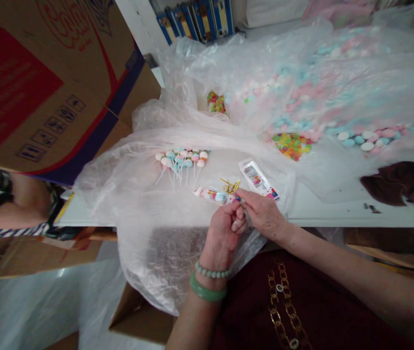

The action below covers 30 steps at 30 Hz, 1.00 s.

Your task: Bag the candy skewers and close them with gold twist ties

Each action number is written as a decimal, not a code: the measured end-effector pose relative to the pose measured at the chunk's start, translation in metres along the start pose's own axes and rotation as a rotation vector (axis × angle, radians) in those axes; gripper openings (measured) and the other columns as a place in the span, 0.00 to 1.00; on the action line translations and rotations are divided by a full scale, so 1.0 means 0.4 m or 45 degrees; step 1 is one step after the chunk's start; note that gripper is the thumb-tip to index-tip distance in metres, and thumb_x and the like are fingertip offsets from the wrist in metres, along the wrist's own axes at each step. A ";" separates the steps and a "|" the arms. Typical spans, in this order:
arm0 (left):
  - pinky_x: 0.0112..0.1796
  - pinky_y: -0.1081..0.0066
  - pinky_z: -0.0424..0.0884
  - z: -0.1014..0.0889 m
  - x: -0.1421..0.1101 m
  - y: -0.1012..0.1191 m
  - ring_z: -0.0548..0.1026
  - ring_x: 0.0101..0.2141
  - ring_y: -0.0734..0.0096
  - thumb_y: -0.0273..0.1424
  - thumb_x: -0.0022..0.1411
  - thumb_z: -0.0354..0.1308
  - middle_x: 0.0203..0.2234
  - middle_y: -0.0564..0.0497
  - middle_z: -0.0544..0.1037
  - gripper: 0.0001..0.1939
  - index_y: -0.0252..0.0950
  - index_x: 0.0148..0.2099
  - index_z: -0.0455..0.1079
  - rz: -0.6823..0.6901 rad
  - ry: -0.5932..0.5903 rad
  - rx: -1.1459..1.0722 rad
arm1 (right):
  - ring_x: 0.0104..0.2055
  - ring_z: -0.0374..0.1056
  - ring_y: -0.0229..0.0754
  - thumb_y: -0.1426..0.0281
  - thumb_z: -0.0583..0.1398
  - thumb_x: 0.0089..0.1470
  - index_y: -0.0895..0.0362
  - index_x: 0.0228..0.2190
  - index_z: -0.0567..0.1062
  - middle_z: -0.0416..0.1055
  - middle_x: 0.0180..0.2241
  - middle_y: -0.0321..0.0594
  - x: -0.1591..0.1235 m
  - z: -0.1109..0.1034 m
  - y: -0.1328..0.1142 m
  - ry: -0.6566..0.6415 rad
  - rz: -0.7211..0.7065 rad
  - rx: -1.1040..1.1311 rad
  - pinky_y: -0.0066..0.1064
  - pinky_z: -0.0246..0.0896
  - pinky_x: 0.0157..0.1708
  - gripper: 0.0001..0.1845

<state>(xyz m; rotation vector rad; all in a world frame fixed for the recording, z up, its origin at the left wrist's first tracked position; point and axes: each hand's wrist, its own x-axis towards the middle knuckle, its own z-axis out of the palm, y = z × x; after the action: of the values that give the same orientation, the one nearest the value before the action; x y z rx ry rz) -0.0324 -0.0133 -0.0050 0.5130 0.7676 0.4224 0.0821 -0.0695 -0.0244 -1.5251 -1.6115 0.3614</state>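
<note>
A small clear bag of candy [212, 195] with pastel pieces inside lies just above the table edge, pointing left. My left hand [227, 223], closed with its fingers curled, grips the gathered right end of this bag. At the same end my right hand [265, 214] pinches with thumb and forefinger; exactly what sits between those fingertips is partly hidden. Several gold twist ties [230, 185] lie right behind the fingers. A flat printed candy wrapper [257, 179] rests behind my right hand. Marshmallow sticks [183, 159] with white stems are grouped farther left.
Plastic sheeting [145, 194] drapes over the white table's edge. Gummy candies [291, 146] and loose pastel marshmallows [369, 140] lie behind, partly under plastic. A large cardboard box [79, 63] stands left, with another person's arm [28, 199] below it. Dark brown cloth [400, 182] lies right.
</note>
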 end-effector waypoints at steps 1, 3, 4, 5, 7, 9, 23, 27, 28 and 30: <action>0.12 0.80 0.47 0.000 -0.003 0.003 0.50 0.09 0.86 0.27 0.54 0.56 0.09 0.59 0.58 0.13 0.32 0.19 0.62 -0.018 -0.013 0.011 | 0.38 0.69 0.40 0.76 0.50 0.59 0.56 0.43 0.72 0.73 0.35 0.41 0.001 0.000 0.002 -0.005 -0.038 0.019 0.30 0.64 0.39 0.15; 0.14 0.80 0.52 -0.001 -0.013 0.011 0.56 0.12 0.84 0.25 0.50 0.60 0.12 0.58 0.64 0.05 0.31 0.25 0.67 0.015 -0.005 0.039 | 0.37 0.68 0.40 0.77 0.50 0.59 0.57 0.39 0.73 0.72 0.33 0.42 0.000 -0.003 0.006 0.011 -0.111 0.025 0.30 0.64 0.39 0.13; 0.17 0.80 0.58 -0.002 -0.018 0.016 0.63 0.15 0.82 0.24 0.48 0.62 0.17 0.56 0.69 0.04 0.31 0.30 0.70 0.049 0.002 0.053 | 0.36 0.68 0.40 0.77 0.50 0.59 0.58 0.39 0.74 0.72 0.33 0.42 -0.003 -0.006 0.009 0.026 -0.135 0.008 0.30 0.64 0.38 0.13; 0.22 0.78 0.64 -0.004 -0.023 0.020 0.69 0.21 0.79 0.24 0.47 0.64 0.23 0.54 0.74 0.09 0.32 0.35 0.72 0.091 0.014 0.054 | 0.35 0.67 0.41 0.77 0.50 0.59 0.59 0.39 0.74 0.71 0.32 0.43 -0.006 -0.008 0.012 0.042 -0.155 -0.019 0.31 0.64 0.37 0.13; 0.33 0.73 0.70 -0.008 -0.028 0.025 0.74 0.33 0.72 0.27 0.48 0.67 0.34 0.50 0.78 0.15 0.33 0.41 0.73 0.151 0.043 -0.004 | 0.35 0.67 0.42 0.78 0.50 0.59 0.60 0.40 0.74 0.70 0.31 0.43 -0.013 -0.010 0.015 0.065 -0.206 -0.073 0.32 0.64 0.36 0.15; 0.38 0.70 0.71 -0.012 -0.021 0.024 0.74 0.36 0.71 0.33 0.50 0.66 0.36 0.49 0.77 0.14 0.33 0.40 0.74 0.197 0.087 -0.093 | 0.36 0.67 0.43 0.79 0.48 0.59 0.61 0.42 0.74 0.71 0.32 0.45 -0.019 -0.008 0.016 0.084 -0.277 -0.102 0.33 0.65 0.37 0.17; 0.40 0.76 0.70 0.014 0.008 0.005 0.73 0.34 0.76 0.32 0.62 0.56 0.32 0.50 0.76 0.09 0.31 0.36 0.74 0.277 0.125 -0.419 | 0.47 0.63 0.49 0.73 0.50 0.62 0.58 0.46 0.71 0.69 0.47 0.51 0.010 -0.013 -0.046 0.020 -0.257 -0.502 0.42 0.59 0.46 0.14; 0.42 0.79 0.69 0.028 0.002 0.003 0.72 0.34 0.79 0.31 0.62 0.56 0.31 0.52 0.74 0.07 0.33 0.34 0.73 0.268 0.082 -0.481 | 0.38 0.64 0.46 0.72 0.50 0.61 0.58 0.32 0.74 0.72 0.33 0.48 0.041 0.007 -0.057 -0.028 -0.115 -0.302 0.41 0.57 0.42 0.13; 0.41 0.78 0.70 0.026 -0.001 0.003 0.72 0.34 0.78 0.31 0.60 0.58 0.31 0.52 0.74 0.07 0.33 0.34 0.73 0.250 0.072 -0.463 | 0.36 0.64 0.44 0.71 0.52 0.60 0.58 0.29 0.73 0.71 0.30 0.45 0.049 0.011 -0.055 -0.042 0.018 -0.100 0.39 0.57 0.40 0.12; 0.38 0.76 0.70 0.014 -0.010 0.005 0.73 0.33 0.76 0.34 0.57 0.62 0.31 0.52 0.75 0.08 0.34 0.36 0.73 0.257 0.047 -0.390 | 0.30 0.62 0.39 0.68 0.55 0.56 0.57 0.26 0.71 0.68 0.25 0.39 0.061 0.016 -0.050 -0.112 0.340 0.378 0.33 0.59 0.33 0.09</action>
<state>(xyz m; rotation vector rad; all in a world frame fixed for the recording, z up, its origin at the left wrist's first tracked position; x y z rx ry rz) -0.0310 -0.0154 0.0018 0.2961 0.6734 0.7255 0.0672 -0.0493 -0.0045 -1.5092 -1.3490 0.7889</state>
